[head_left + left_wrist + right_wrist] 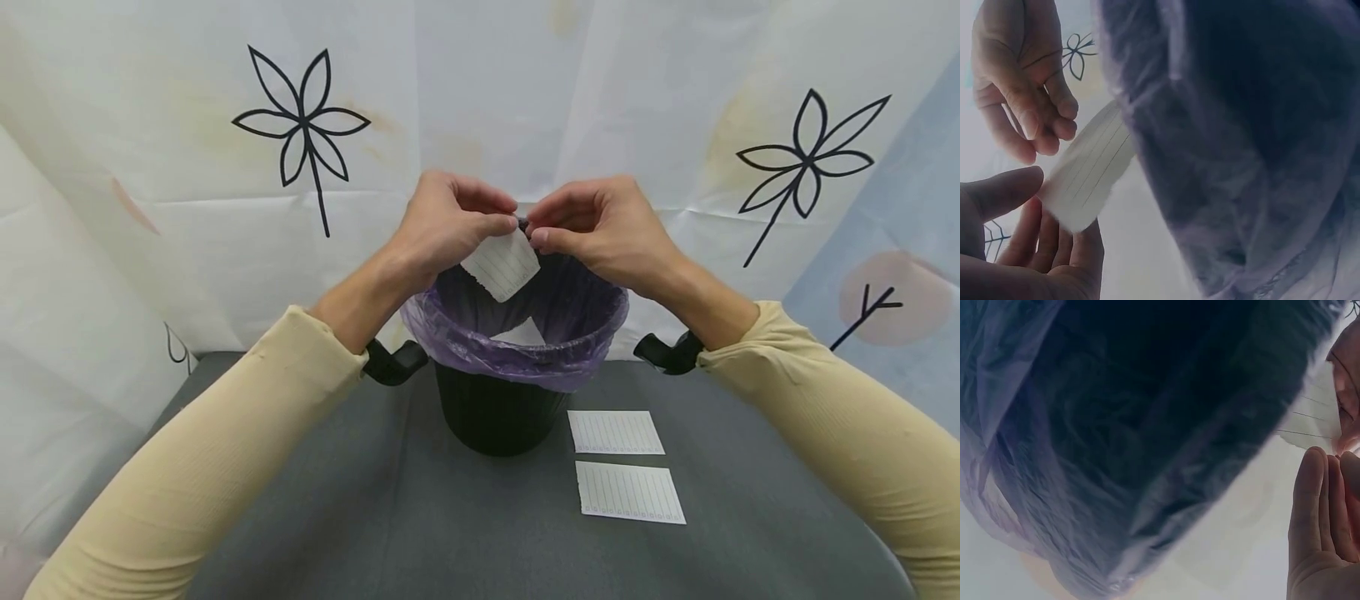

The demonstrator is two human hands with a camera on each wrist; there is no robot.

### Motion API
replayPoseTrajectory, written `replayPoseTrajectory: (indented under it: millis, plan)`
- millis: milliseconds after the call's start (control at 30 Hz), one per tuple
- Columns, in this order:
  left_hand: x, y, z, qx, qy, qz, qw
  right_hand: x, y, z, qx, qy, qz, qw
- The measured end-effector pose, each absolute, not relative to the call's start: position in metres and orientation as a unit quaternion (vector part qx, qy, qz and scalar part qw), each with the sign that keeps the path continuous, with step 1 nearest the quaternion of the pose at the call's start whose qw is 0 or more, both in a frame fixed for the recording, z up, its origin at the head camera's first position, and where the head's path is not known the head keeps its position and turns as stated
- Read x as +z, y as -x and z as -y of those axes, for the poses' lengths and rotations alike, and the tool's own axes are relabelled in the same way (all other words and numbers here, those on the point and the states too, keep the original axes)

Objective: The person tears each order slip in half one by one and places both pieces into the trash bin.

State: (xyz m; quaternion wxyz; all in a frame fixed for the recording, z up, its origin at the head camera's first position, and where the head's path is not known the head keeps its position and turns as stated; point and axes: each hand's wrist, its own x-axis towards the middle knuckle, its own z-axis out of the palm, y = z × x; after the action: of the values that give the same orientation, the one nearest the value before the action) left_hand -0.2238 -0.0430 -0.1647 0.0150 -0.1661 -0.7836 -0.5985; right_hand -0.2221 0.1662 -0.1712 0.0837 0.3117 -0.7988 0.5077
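Left hand point(453, 221) pinching a ruled paper slip point(501, 271) above a purple bin liner point(517, 360)

The ruled paper slip hangs below those fingertips, one corner pointing down toward the black bin point(495, 417), its long axis unclear; the right hand point(600, 229) is just beside, fingertips bunched, whether grasping anything I cannot tell; two loose slips point(630, 492) lie on the counter point(337, 500).

Matt paper slip point(504, 271), glossy crinkled plastic bag point(517, 354), matt cloth-like tabletop point(450, 517)
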Motion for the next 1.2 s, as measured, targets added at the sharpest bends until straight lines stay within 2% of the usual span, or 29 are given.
replayPoseTrajectory:
  millis: [700,1000,1200]
  plan:
    - [-0.175,0.218,0.053,-0.605,0.185,0.774,0.031,-0.184,0.218,-0.174,0.524,-0.323,0.785,0.071]
    - [-0.184,0.187,0.068,-0.613,0.197,0.764,0.046,-0.187,0.184,-0.187,0.513,-0.294,0.802,0.090]
    - [-0.200,0.159,0.084,-0.627,0.219,0.744,0.073,-0.205,0.158,-0.205,0.537,-0.303,0.779,0.111]
